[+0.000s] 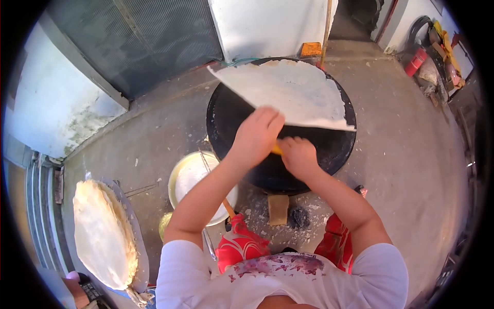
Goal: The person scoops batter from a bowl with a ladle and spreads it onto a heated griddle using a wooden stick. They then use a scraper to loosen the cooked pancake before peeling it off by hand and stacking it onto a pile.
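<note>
A large round black griddle (226,116) stands in front of me. A thin pale sheet of batter or flatbread (298,92) covers its far part, with a straight near edge and a corner reaching past the rim at the left. My left hand (260,135) is closed at that near edge, over the griddle; what its fingers hold is hidden. Just to its right is my right hand (298,156), fingers curled in. A yellow object (277,149) shows between the two hands, and which hand grips it is unclear.
A bowl of white batter (190,175) with a stick across it stands left of the griddle. Stacked flatbreads (103,232) lie at the far left. A brown block (278,210) sits near my feet. An orange object (311,49) is behind the griddle, with clutter at the right wall.
</note>
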Action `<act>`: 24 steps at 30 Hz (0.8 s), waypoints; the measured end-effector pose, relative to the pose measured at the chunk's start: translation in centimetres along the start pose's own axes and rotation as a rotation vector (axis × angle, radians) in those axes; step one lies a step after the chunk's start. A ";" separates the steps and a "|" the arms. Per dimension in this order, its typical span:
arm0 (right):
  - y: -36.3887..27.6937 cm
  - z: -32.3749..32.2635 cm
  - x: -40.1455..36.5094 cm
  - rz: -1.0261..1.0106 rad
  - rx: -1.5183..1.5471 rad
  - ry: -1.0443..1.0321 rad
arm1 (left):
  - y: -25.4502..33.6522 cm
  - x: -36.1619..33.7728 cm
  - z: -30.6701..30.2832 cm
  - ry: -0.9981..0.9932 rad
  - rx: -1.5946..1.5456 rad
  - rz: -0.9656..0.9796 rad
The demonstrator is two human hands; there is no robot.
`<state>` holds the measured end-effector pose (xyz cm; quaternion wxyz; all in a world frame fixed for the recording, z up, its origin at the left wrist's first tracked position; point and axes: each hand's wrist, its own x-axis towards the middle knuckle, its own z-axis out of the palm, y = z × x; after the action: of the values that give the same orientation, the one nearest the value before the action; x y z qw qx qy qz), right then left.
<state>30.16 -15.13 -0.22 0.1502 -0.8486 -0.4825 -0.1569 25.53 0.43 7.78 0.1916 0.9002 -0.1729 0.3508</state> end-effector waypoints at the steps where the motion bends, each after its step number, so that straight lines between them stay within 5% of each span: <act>1: -0.7 -1.5 -2.0 -0.028 0.055 -0.014 | 0.6 -1.6 0.1 0.008 0.022 0.029; 5: -2.9 -6.7 -9.4 -0.104 0.308 -0.275 | 1.0 -8.4 1.5 -0.063 0.040 -0.064; 9: -5.3 -7.7 -14.5 0.059 0.437 -0.319 | 0.7 -13.9 4.1 -0.188 0.037 -0.204; 14: -6.4 -5.9 -16.7 0.167 0.501 -0.344 | 0.7 -12.7 5.4 -0.247 0.176 -0.202; 16: -6.3 -5.4 -16.6 0.161 0.461 -0.334 | 0.9 -11.8 6.1 -0.435 0.231 -0.302; 20: -5.9 -5.6 -16.5 0.170 0.452 -0.316 | 1.0 -10.5 6.9 -0.404 0.203 -0.104; 24: -5.8 -5.7 -16.8 0.187 0.463 -0.317 | 0.2 -6.8 4.6 -0.064 0.155 -0.278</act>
<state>16.27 -27.56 -1.31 0.2763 -0.8465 -0.4425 0.1064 23.35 -0.69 -0.03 0.1625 0.9383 -0.0253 0.3042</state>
